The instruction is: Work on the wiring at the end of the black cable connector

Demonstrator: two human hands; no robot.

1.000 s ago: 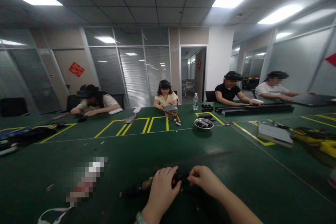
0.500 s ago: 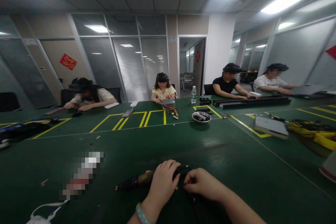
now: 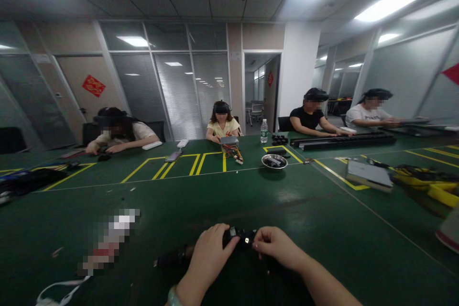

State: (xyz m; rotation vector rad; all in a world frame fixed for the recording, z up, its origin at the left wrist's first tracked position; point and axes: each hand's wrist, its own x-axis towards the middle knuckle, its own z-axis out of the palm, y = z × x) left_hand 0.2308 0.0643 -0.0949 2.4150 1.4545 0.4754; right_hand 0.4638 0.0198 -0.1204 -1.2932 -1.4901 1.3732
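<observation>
Low in the head view, my left hand [image 3: 208, 254] and my right hand [image 3: 274, 245] meet over a small black device [image 3: 239, 238] with a pale square mark on it. Both hands are closed on it, the left fingers curled round its left end and the right fingertips pinching its right end. A dark rod-like tool [image 3: 171, 257] lies on the green table [image 3: 229, 201] just left of my left hand, partly hidden by it.
A pixelated object [image 3: 107, 239] and a white cord [image 3: 57, 291] lie at the near left. A metal bowl [image 3: 274, 160], a water bottle [image 3: 264, 131], a grey box [image 3: 369, 174] and yellow gear [image 3: 430, 186] are farther off. Several people sit at the far side.
The small black device has been turned in my hands, so a pale square mark faces up instead of the red spot. The camera has tilted slightly.
</observation>
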